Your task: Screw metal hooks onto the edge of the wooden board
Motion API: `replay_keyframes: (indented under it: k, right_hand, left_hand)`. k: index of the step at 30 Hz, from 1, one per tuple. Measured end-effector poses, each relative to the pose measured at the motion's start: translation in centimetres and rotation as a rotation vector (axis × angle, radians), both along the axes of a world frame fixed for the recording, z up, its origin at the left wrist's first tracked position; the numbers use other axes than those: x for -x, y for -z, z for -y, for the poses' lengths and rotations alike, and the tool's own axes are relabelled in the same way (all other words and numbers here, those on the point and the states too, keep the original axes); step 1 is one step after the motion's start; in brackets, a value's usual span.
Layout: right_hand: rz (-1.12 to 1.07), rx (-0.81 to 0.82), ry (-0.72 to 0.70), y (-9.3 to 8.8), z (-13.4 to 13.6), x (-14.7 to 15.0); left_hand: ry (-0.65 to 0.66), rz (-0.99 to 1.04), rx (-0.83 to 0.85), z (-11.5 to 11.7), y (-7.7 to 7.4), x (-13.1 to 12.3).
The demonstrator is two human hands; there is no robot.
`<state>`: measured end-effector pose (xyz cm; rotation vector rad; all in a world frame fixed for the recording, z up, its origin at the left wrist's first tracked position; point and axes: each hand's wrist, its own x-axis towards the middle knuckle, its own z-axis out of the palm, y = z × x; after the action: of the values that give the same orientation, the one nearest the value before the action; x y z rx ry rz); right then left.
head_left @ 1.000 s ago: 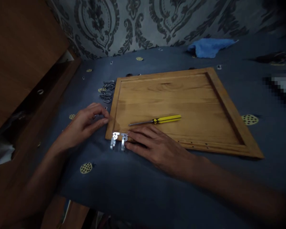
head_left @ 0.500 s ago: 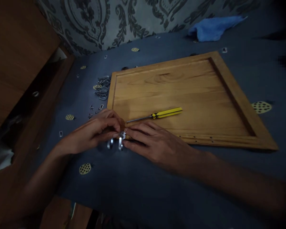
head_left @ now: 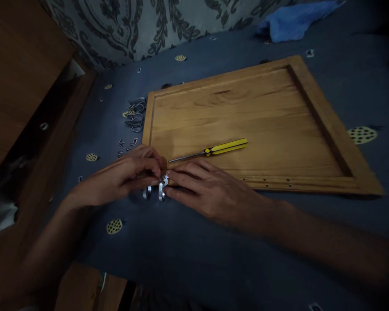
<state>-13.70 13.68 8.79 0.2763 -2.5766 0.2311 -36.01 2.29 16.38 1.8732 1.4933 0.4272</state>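
Two hands meeting at a metal hook [head_left: 161,192] on the near left corner of the wooden panel [head_left: 246,108].
Left hand [head_left: 126,179] pinched shut at the hook's plate, contents too small to tell; right hand [head_left: 210,190] spread flat, fingertips pressing beside it. Yellow screwdriver [head_left: 214,148] on the panel just behind the hands. Loose screws [head_left: 125,147] and more hooks [head_left: 136,114] left of the panel on the blue sheet [head_left: 181,250].

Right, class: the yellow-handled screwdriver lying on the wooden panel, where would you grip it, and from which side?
Probably grip the screwdriver by its yellow handle, coming from above on the right. It lies flat on the wooden panel, thin shaft pointing left toward the left hand and right hand at the corner; the thicker handle end lies clear.
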Motion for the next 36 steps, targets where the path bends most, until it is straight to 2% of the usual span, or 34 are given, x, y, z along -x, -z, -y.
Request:
replay_keyframes:
  k: [25, 36]
  right_hand:
    - [0.014, 0.003, -0.005, 0.3, 0.1, 0.0]
    - [0.034, 0.003, 0.003, 0.2, 0.0, 0.0]
  left_hand:
    - [0.038, -0.039, 0.075, -0.6, 0.2, 0.5]
    - [-0.036, -0.004, 0.099, -1.2, 0.1, 0.4]
